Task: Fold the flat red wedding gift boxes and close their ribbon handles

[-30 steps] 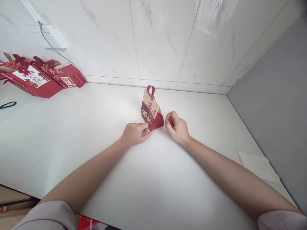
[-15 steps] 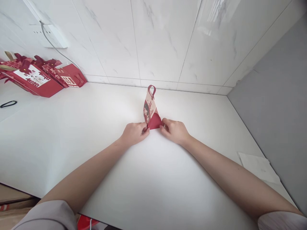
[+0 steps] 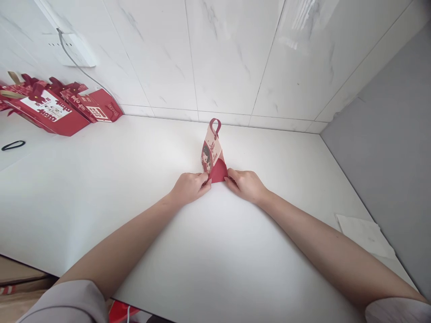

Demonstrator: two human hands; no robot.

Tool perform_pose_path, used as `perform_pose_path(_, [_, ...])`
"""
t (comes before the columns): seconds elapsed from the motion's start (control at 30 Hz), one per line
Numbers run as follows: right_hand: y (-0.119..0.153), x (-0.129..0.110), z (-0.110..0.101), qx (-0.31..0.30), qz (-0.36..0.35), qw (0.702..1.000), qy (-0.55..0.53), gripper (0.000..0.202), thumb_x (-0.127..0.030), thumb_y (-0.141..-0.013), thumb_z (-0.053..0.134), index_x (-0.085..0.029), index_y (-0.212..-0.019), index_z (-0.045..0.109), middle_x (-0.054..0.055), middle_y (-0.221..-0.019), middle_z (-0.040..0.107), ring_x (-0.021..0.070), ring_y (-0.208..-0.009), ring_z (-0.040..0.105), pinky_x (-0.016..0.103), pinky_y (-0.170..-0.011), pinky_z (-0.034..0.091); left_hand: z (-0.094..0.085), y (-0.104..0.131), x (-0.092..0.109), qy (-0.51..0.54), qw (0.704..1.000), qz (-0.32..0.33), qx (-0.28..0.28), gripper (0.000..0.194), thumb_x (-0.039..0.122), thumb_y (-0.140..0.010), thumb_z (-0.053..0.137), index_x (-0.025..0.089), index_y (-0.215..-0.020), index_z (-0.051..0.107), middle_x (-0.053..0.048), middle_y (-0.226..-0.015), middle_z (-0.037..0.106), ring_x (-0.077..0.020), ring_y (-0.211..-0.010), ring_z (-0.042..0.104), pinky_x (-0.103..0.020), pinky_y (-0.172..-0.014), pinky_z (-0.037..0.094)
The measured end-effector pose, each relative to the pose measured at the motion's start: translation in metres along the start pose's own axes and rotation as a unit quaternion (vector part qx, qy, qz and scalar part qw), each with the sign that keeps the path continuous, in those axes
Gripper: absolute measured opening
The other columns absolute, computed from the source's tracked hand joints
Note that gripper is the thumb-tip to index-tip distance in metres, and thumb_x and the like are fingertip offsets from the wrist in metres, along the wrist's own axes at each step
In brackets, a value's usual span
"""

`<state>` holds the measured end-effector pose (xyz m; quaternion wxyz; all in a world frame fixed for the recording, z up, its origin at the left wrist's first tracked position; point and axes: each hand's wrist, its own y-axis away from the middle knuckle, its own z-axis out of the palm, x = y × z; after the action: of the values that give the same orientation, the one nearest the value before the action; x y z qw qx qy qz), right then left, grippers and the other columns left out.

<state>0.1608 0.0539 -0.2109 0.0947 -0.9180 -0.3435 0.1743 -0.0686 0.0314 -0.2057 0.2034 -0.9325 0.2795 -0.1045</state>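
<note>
A small red and cream paper box (image 3: 215,154) stands upright on the white table, with a dark red ribbon loop (image 3: 215,127) at its top. Printed figures show on its left face, and its lower front is plain red. My left hand (image 3: 191,187) pinches the lower left corner between thumb and fingers. On the other side, my right hand (image 3: 244,185) has its thumb and fingertips closed on the lower right corner.
Several red boxes with ribbons (image 3: 55,110) stand at the back left by the tiled wall. A black loop (image 3: 13,145) lies at the far left. White paper (image 3: 365,233) is at the right edge, beyond my right forearm. A grey cable (image 3: 79,67) hangs from the wall socket.
The fingers of my right hand have closed in at the box's lower right corner. Otherwise the box and hands look nearly the same, with a slight shift of the whole view.
</note>
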Motion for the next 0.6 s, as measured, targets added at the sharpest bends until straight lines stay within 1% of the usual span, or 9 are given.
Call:
perform_pose_path(0.2, [0.0013,-0.0042,0.0011,0.022,0.02,0.999,0.033,0.023,-0.03,-0.096,0.036,-0.02,-0.08,0.049,0.0,-0.065,0.063,0.0134,-0.048,0.045,0.027,-0.049,0.019,-0.0001,-0.0015,0.0001,-0.004,0.999,0.032,0.03,0.022,0.023,-0.088,0.048,0.018,-0.067,0.051,0.003,-0.053,0.056,-0.0093,-0.043,0.044,-0.024,-0.047,0.029])
perform_pose_path(0.33, [0.0023,-0.0059,0.0012,0.053,0.026,0.998,0.034,0.025,-0.03,-0.097,0.035,-0.02,-0.08,0.051,-0.001,-0.064,0.063,0.0131,-0.047,0.044,0.027,-0.049,0.019,-0.0032,-0.0022,0.0028,0.019,0.998,0.037,0.046,0.024,0.021,-0.088,0.047,0.019,-0.064,0.045,0.005,-0.051,0.049,-0.0081,-0.042,0.037,-0.023,-0.045,0.027])
perform_pose_path(0.47, [0.0036,-0.0078,-0.0003,0.101,0.034,0.994,-0.004,0.03,-0.031,-0.098,0.033,-0.021,-0.074,0.048,-0.002,-0.06,0.058,0.0119,-0.046,0.04,0.026,-0.048,0.022,-0.0062,-0.0018,0.0063,0.085,0.995,0.005,0.054,0.029,0.021,-0.089,0.045,0.02,-0.062,0.036,0.006,-0.049,0.036,-0.0081,-0.043,0.027,-0.023,-0.045,0.025])
perform_pose_path(0.6, [0.005,-0.0096,-0.0021,0.151,0.046,0.985,-0.069,0.037,-0.033,-0.1,0.032,-0.021,-0.065,0.041,-0.003,-0.053,0.051,0.0103,-0.043,0.034,0.025,-0.049,0.025,-0.0074,-0.0008,0.0086,0.178,0.982,-0.022,0.065,0.032,0.021,-0.091,0.044,0.02,-0.063,0.029,0.006,-0.051,0.028,-0.0078,-0.045,0.023,-0.023,-0.045,0.024])
